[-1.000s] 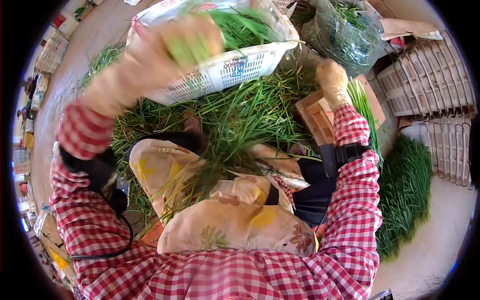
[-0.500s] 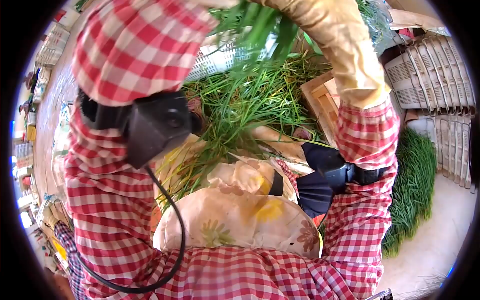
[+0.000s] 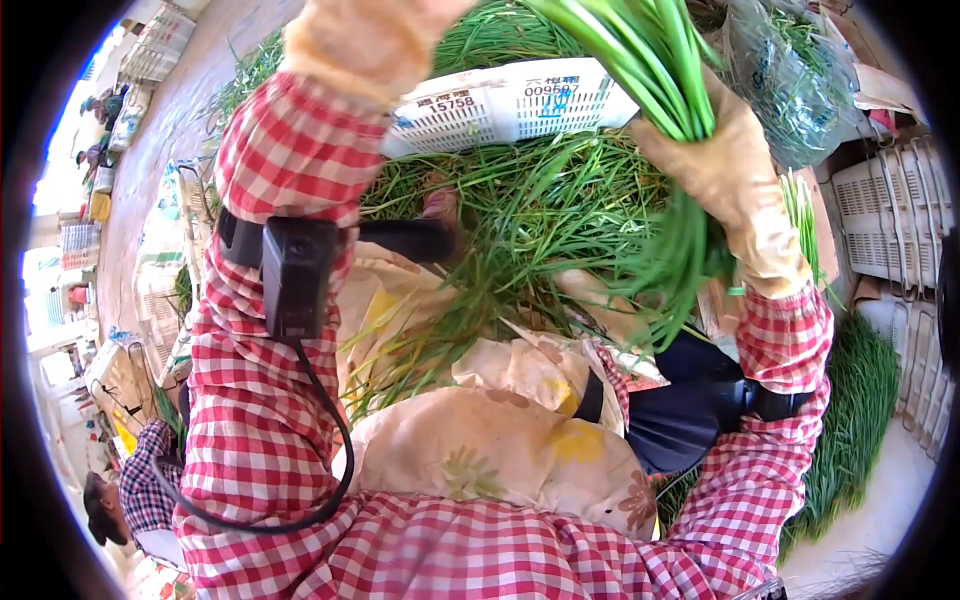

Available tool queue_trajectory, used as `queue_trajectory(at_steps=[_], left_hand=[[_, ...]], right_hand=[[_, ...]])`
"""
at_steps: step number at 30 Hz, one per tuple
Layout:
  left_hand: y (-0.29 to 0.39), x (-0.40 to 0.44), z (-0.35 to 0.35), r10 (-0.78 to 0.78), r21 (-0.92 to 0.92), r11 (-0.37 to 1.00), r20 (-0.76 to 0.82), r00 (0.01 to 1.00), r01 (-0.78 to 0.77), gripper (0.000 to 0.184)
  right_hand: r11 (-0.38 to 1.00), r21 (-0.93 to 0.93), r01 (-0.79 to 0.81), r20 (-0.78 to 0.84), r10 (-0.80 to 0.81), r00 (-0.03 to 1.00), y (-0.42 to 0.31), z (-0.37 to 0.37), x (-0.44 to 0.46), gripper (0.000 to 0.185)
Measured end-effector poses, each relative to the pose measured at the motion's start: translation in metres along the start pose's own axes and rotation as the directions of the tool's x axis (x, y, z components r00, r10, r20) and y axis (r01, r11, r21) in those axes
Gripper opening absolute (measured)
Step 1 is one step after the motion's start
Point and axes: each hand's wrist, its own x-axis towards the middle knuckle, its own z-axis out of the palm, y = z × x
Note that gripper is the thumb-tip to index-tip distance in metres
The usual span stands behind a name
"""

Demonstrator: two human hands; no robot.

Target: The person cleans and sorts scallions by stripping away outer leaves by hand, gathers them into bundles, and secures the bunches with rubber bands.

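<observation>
My right hand [image 3: 715, 160], in a beige glove, is closed round a bunch of long green stalks [image 3: 650, 65]. The pale green ends point up and left, while leafy tips hang below the hand, blurred. At the top edge is my gloved left hand [image 3: 370, 45], its fingers blurred or cut off by the frame, so what they hold does not show. Between and beyond the hands stands a white plastic crate [image 3: 495, 112] with greens in it. Loose green stalks [image 3: 540, 200] cover the floor in front of the crate and reach my lap.
A clear plastic bag of greens [image 3: 790, 100] lies at the upper right, near stacked crates [image 3: 890, 215]. Below them is a dense row of greens [image 3: 860, 410]. Another person [image 3: 145, 480] is at the lower left. A wooden block [image 3: 716, 308] is partly hidden behind my right arm.
My right hand has gone from the wooden block to a raised position, taking hold of the stalks. My left hand swept up and across, then back left. The view has shifted.
</observation>
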Motion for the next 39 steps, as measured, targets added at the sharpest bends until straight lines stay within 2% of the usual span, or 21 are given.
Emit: queue_trajectory(at_steps=[3,5,6,7,8,9,10,12,15,18,19,22,23,24,26,28,30,32,33,36,39], left_hand=[[-0.042,-0.047,0.014,-0.296,-0.249,0.914,0.131,0.946,0.32,0.016],[-0.082,-0.116,0.036,-0.587,-0.436,0.587,0.352,0.729,0.682,0.015],[-0.109,-0.154,0.049,-0.576,-0.035,0.719,0.528,0.624,0.694,0.014],[-0.127,-0.201,0.069,-0.448,0.489,0.872,0.781,0.436,0.021,0.014],[-0.142,-0.25,0.088,-0.374,0.399,0.826,0.917,0.143,-0.398,0.016],[-0.158,-0.294,0.106,-0.346,0.27,0.808,0.937,-0.052,-0.524,0.019],[-0.179,-0.343,0.122,-0.364,0.272,0.861,0.92,-0.148,-0.43,0.019],[-0.18,-0.376,0.136,-0.656,0.657,0.747,0.753,-0.045,0.1,0.026],[-0.176,-0.384,0.147,-0.774,0.787,0.575,0.612,-0.165,0.223,0.038],[-0.203,-0.422,0.168,-0.808,0.848,0.531,0.505,-0.302,-0.002,0.032],[-0.213,-0.438,0.173,-0.797,0.814,0.564,0.493,-0.349,-0.138,0.03],[-0.185,-0.381,0.151,-0.767,0.79,0.612,0.591,-0.251,-0.012,0.022],[-0.187,-0.38,0.147,-0.815,0.839,0.51,0.541,-0.207,0.187,0.024],[-0.193,-0.382,0.139,-0.719,0.726,0.66,0.685,-0.119,0.196,0.027],[-0.178,-0.334,0.125,-0.697,0.688,0.668,0.712,-0.085,0.284,0.028],[-0.15,-0.248,0.094,-0.609,0.61,0.765,0.789,-0.075,0.207,0.026],[-0.12,-0.175,0.051,-0.429,0.402,0.898,0.888,0.163,0.178,0.023],[-0.077,-0.101,0.028,-0.555,0.558,0.695,0.817,-0.154,0.453,0.022],[-0.066,-0.085,0.017,-0.526,0.546,0.635,0.824,-0.211,0.547,0.022],[-0.049,-0.058,-0.001,-0.365,0.393,0.621,0.91,-0.193,0.678,0.019],[-0.033,-0.038,-0.007,-0.299,0.26,0.665,0.952,-0.069,0.701,0.02]], right_hand=[[0.955,-0.272,-0.119,-0.112,0.092,0.989,0.054,-0.023,-0.005,0.056],[0.932,-0.324,-0.161,-0.174,0.109,0.979,0.065,-0.033,-0.016,0.054],[0.945,-0.289,-0.154,-0.195,0.1,0.976,0.073,-0.036,-0.017,0.054],[0.954,-0.235,-0.184,-0.162,0.148,0.976,0.088,-0.04,-0.017,0.053],[0.96,-0.18,-0.213,-0.128,0.191,0.973,0.104,-0.041,-0.016,0.052],[0.967,-0.144,-0.21,-0.125,0.193,0.973,0.112,-0.039,-0.018,0.051],[0.942,-0.134,-0.307,-0.14,0.288,0.947,0.104,-0.035,-0.019,0.049],[0.935,-0.087,-0.343,-0.155,0.327,0.932,0.11,-0.029,-0.034,0.047],[0.927,-0.105,-0.36,-0.138,0.345,0.929,0.126,-0.03,-0.039,0.048],[0.92,-0.131,-0.37,-0.154,0.35,0.924,0.132,-0.037,-0.043,0.047],[0.915,-0.148,-0.377,-0.167,0.352,0.921,0.134,-0.04,-0.044,0.047],[0.918,-0.182,-0.353,-0.209,0.314,0.926,0.138,-0.047,-0.049,0.047],[0.904,-0.184,-0.386,-0.209,0.348,0.914,0.134,-0.05,-0.049,0.048],[0.888,-0.19,-0.419,-0.206,0.382,0.901,0.128,-0.053,-0.049,0.048],[0.919,-0.126,-0.375,-0.117,0.361,0.925,0.106,-0.059,-0.051,0.046],[0.936,-0.003,-0.353,-0.001,0.353,0.936,0.093,-0.063,-0.054,0.044],[0.924,0.22,-0.314,0.164,0.282,0.945,0.074,-0.066,-0.053,0.046],[0.792,0.466,-0.395,0.339,0.253,0.906,0.057,-0.059,-0.046,0.048],[0.781,0.481,-0.398,0.411,0.2,0.889,0.056,-0.056,-0.043,0.05],[0.593,0.662,-0.458,0.552,0.028,0.834,0.051,-0.031,-0.035,0.054],[0.631,0.627,-0.458,0.589,0.0,0.808,0.035,0.004,-0.037,0.055]])
